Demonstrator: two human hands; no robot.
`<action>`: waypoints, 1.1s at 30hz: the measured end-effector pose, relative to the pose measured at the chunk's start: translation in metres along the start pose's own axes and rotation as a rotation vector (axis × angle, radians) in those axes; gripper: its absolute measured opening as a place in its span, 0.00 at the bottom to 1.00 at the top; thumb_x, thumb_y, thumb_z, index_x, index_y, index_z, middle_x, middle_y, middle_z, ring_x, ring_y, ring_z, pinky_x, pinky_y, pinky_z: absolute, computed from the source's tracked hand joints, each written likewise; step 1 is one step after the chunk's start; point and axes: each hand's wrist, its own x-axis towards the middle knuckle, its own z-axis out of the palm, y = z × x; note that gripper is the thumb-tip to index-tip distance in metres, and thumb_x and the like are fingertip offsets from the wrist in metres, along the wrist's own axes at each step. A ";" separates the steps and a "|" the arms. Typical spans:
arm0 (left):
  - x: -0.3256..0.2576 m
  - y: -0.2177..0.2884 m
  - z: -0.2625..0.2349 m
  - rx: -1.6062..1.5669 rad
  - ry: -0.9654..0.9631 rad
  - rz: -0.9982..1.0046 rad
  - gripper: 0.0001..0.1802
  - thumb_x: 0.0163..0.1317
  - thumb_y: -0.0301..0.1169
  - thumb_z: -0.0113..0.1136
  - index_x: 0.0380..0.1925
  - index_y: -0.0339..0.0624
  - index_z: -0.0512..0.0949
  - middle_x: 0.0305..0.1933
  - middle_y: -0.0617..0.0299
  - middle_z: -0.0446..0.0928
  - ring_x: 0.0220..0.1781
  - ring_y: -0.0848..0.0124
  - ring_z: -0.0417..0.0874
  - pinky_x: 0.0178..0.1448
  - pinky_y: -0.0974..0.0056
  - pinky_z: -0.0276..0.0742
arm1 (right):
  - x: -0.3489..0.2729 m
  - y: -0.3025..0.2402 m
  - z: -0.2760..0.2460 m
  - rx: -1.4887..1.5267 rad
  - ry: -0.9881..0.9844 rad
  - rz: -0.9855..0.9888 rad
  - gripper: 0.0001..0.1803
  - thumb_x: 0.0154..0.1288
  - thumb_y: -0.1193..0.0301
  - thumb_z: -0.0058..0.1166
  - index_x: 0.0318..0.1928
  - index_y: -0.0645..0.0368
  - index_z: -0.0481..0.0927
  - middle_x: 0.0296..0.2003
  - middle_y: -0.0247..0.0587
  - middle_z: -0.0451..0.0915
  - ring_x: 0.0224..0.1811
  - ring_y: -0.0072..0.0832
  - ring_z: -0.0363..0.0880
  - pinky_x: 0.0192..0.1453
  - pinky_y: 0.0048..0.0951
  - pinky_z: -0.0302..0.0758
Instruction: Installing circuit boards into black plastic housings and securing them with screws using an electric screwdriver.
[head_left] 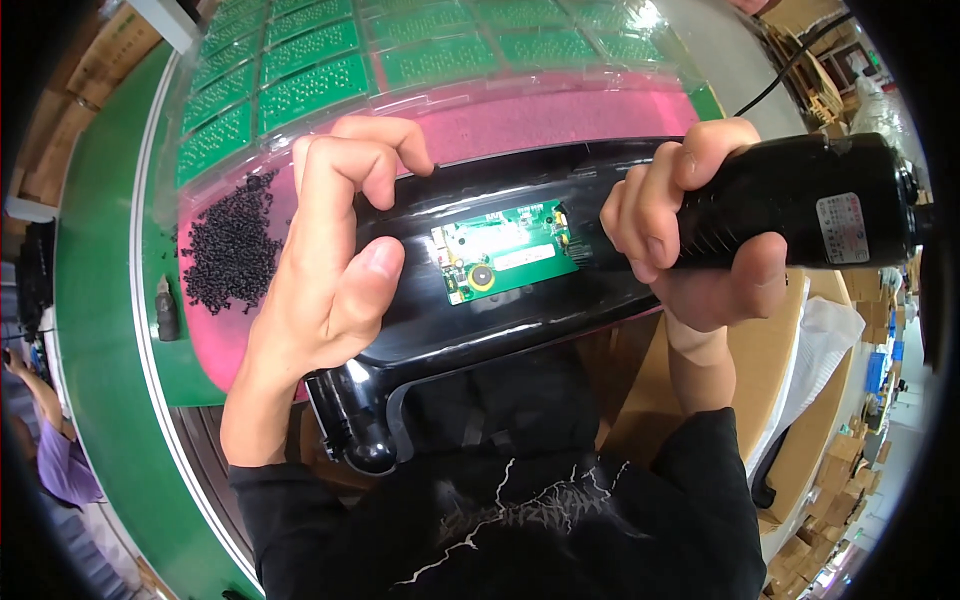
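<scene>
A long, glossy black plastic housing [500,340] lies across in front of me, a short rounded arm sticking out at its near left. Inside it sits a green circuit board [510,250] with a round coil-like part. My left hand [345,230] is bent around the housing's left end, fingertips at the far rim and thumb over the inside. At its index fingertip is a tiny dark piece, too small to name. My right hand [690,220] is wrapped round a thick black electric screwdriver [790,205], held nearly level; I cannot make out its tip.
Left of the housing, a heap of small black screws [230,245] lies on a pink mat [560,115]. Clear trays of green boards [310,90] fill the far side. A small dark bottle-like object [166,312] stands on the green table [110,300]. An open cardboard box [735,380] is near right.
</scene>
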 end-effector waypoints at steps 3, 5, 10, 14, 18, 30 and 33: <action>0.004 0.007 -0.001 0.085 -0.064 0.093 0.14 0.66 0.33 0.48 0.47 0.38 0.64 0.53 0.48 0.71 0.50 0.61 0.66 0.60 0.58 0.63 | 0.003 -0.003 0.001 -0.041 -0.039 0.037 0.36 0.63 0.35 0.56 0.46 0.56 0.66 0.19 0.29 0.69 0.15 0.17 0.64 0.22 0.20 0.63; 0.004 0.008 -0.002 0.098 -0.065 0.100 0.13 0.65 0.29 0.48 0.47 0.38 0.64 0.53 0.48 0.71 0.50 0.62 0.68 0.60 0.58 0.64 | 0.005 -0.005 0.001 -0.059 -0.088 0.083 0.37 0.62 0.34 0.55 0.47 0.56 0.67 0.19 0.27 0.69 0.15 0.16 0.64 0.22 0.19 0.62; 0.005 0.004 -0.006 -0.033 0.100 -0.107 0.13 0.62 0.19 0.50 0.47 0.35 0.68 0.47 0.50 0.75 0.50 0.61 0.75 0.59 0.59 0.69 | 0.011 0.009 -0.001 -0.079 -0.032 0.032 0.36 0.65 0.35 0.52 0.49 0.58 0.68 0.19 0.28 0.69 0.15 0.16 0.63 0.22 0.20 0.62; 0.017 0.015 -0.016 0.590 0.054 -0.036 0.12 0.61 0.25 0.60 0.45 0.35 0.76 0.47 0.50 0.77 0.52 0.52 0.77 0.60 0.56 0.72 | 0.017 -0.004 -0.009 0.125 -0.027 0.092 0.29 0.71 0.41 0.48 0.48 0.56 0.70 0.20 0.26 0.66 0.18 0.18 0.63 0.30 0.25 0.65; 0.012 0.007 -0.021 0.668 -0.271 -0.187 0.16 0.61 0.29 0.62 0.49 0.36 0.75 0.46 0.47 0.78 0.52 0.48 0.79 0.55 0.49 0.76 | 0.051 -0.002 -0.032 0.505 0.328 0.314 0.12 0.72 0.63 0.57 0.44 0.58 0.72 0.30 0.30 0.71 0.31 0.22 0.72 0.46 0.31 0.76; 0.034 0.006 0.009 0.580 -0.279 -0.206 0.04 0.62 0.23 0.60 0.35 0.33 0.78 0.32 0.45 0.75 0.35 0.42 0.77 0.37 0.50 0.71 | 0.024 -0.069 -0.131 -0.495 0.436 0.039 0.34 0.66 0.63 0.61 0.64 0.69 0.64 0.55 0.50 0.73 0.59 0.34 0.74 0.60 0.33 0.75; 0.005 0.020 0.003 0.608 -0.126 -0.112 0.07 0.61 0.16 0.57 0.40 0.30 0.79 0.34 0.45 0.76 0.33 0.48 0.79 0.38 0.55 0.74 | 0.005 -0.091 -0.204 -0.757 0.556 -0.080 0.29 0.66 0.68 0.60 0.65 0.48 0.63 0.41 0.37 0.72 0.45 0.28 0.72 0.54 0.33 0.72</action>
